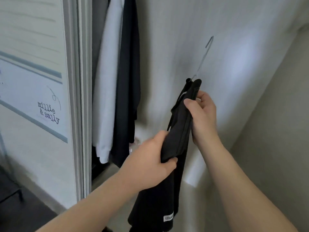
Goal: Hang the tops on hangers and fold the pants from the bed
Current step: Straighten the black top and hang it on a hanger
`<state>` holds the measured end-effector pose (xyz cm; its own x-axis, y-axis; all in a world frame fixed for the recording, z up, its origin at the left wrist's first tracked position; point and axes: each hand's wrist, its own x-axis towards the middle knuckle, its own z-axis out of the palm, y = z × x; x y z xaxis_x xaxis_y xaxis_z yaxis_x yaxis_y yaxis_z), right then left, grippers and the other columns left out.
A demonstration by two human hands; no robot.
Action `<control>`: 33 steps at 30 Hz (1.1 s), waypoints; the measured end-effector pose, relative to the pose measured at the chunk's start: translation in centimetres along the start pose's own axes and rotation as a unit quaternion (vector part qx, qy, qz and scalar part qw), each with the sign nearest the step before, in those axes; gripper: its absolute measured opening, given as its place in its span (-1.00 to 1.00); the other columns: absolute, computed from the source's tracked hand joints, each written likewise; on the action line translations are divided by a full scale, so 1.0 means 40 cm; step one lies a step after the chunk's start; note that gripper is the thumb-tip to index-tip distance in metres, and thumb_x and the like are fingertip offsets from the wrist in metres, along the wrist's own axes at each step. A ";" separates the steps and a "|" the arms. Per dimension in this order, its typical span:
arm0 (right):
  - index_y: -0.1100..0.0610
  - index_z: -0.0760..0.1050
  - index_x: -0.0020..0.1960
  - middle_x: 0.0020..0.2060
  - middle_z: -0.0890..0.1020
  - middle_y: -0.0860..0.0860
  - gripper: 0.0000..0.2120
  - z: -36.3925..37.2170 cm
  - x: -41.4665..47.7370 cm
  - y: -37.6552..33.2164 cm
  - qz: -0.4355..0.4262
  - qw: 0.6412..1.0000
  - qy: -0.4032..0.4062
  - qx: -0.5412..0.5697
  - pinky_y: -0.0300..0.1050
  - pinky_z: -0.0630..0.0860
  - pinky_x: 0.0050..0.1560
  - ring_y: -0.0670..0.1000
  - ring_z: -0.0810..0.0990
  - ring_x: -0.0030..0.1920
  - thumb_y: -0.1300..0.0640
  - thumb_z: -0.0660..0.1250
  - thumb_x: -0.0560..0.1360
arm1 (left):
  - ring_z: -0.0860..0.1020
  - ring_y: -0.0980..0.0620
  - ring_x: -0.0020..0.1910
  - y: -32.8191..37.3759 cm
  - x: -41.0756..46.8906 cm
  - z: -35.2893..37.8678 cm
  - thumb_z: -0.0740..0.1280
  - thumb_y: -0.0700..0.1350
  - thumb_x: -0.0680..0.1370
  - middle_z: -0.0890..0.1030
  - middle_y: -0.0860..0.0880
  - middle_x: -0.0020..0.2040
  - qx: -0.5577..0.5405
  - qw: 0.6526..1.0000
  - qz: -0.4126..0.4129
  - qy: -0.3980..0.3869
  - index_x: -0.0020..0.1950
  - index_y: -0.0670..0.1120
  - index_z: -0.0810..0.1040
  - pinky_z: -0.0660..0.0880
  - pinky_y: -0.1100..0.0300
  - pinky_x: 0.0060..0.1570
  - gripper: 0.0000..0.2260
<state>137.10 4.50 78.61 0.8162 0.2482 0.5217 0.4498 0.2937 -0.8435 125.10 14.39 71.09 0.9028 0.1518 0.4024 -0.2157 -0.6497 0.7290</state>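
Item: black top (pixel 177 131), on a hanger. Our right hand (pixel 203 114) closes round its bunched upper edge below the wire hook (pixel 203 61). Our left hand (pixel 150 158) clamps the fold lower down, likely to steady it. We hold it before the open wardrobe, near the white garment (pixel 107 81) and dark garment (pixel 128 81) hanging there.

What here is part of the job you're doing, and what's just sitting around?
Job: black garment, hanger, left hand, right hand, both gripping the garment.
Around: white garment and dark garment hanging in the wardrobe; lettered panel.
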 end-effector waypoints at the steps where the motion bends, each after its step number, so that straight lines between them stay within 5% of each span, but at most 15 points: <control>1: 0.13 0.48 -0.01 -0.31 0.59 0.07 -0.83 0.011 0.040 -0.020 -0.022 1.000 -0.007 0.001 -0.03 0.56 -0.33 0.19 0.56 -0.26 0.21 0.30 0.39 | 0.56 0.16 -0.25 0.012 0.037 -0.022 0.40 0.04 0.50 0.56 0.13 -0.17 0.013 1.000 0.012 0.013 0.10 0.21 0.39 0.55 0.14 -0.24 -0.74; 7: 0.18 0.45 0.02 -0.39 0.59 -0.06 -0.78 0.044 0.281 -0.161 -0.129 0.991 -0.031 -0.027 -0.14 0.56 -0.34 0.00 0.57 -0.33 0.19 0.29 0.38 | 0.59 -0.03 -0.30 0.098 0.248 -0.145 0.34 -0.08 0.53 0.59 0.03 -0.27 0.077 0.993 0.066 0.059 -0.03 0.12 0.40 0.57 -0.11 -0.22 -0.85; 11: 0.17 0.46 0.02 -0.35 0.60 -0.04 -0.80 0.043 0.439 -0.279 -0.190 0.978 -0.043 -0.073 -0.09 0.58 -0.29 0.02 0.62 -0.28 0.18 0.28 0.41 | 0.59 -0.05 -0.25 0.175 0.391 -0.214 0.31 -0.08 0.54 0.59 0.01 -0.22 0.140 0.982 0.095 0.087 -0.05 0.03 0.40 0.58 -0.11 -0.16 -0.91; 15: 0.26 0.45 -0.01 -0.48 0.58 -0.12 -0.92 0.035 0.593 -0.399 -0.229 0.969 -0.052 -0.071 -0.27 0.51 -0.47 -0.10 0.62 -0.45 0.37 0.22 0.54 | 0.57 -0.03 -0.21 0.275 0.534 -0.278 0.28 -0.07 0.56 0.56 0.02 -0.18 0.219 0.959 0.126 0.126 -0.04 -0.04 0.36 0.57 -0.04 -0.16 -0.89; 18: 0.25 0.42 -0.16 -0.55 0.51 -0.08 -0.86 0.031 0.681 -0.477 -0.235 0.967 -0.045 -0.084 -0.34 0.41 -0.53 -0.10 0.55 -0.54 0.40 0.19 0.54 | 0.56 -0.05 -0.19 0.347 0.617 -0.318 0.26 -0.07 0.58 0.54 0.01 -0.17 0.287 0.935 0.147 0.150 0.00 -0.03 0.33 0.56 0.01 -0.17 -0.88; 21: 0.17 0.35 -0.30 -0.46 0.46 0.05 -0.77 0.029 0.764 -0.534 -0.232 0.966 -0.024 -0.107 -0.21 0.39 -0.37 0.02 0.48 -0.46 0.35 0.22 0.51 | 0.55 -0.10 -0.18 0.408 0.683 -0.351 0.24 -0.06 0.58 0.53 -0.03 -0.14 0.341 0.911 0.150 0.177 0.07 -0.04 0.36 0.56 0.00 -0.15 -0.88; 24: 0.20 0.40 -0.22 -0.33 0.43 0.12 -0.88 0.024 0.835 -0.566 -0.207 0.971 -0.010 -0.118 -0.05 0.38 -0.28 0.08 0.43 -0.30 0.30 0.26 0.49 | 0.50 -0.10 -0.20 0.452 0.731 -0.376 0.22 -0.08 0.57 0.48 0.00 -0.16 0.365 0.900 0.146 0.190 0.03 -0.02 0.34 0.47 0.06 -0.20 -0.91; 33: 0.22 0.50 -0.13 -0.33 0.56 0.10 -0.93 0.031 0.880 -0.500 -0.115 0.981 -0.045 -0.153 -0.25 0.45 -0.46 0.06 0.53 -0.37 0.22 0.35 0.47 | 0.43 -0.11 -0.21 0.433 0.757 -0.364 0.22 -0.13 0.54 0.38 0.03 -0.21 0.419 0.887 0.113 0.161 0.00 -0.01 0.29 0.35 0.08 -0.20 -0.89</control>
<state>156.38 8.53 113.99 0.6516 0.2931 0.6996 0.7167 0.0643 -0.6944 143.29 18.60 103.97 0.6895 0.0647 0.7214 0.0962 -0.9954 -0.0028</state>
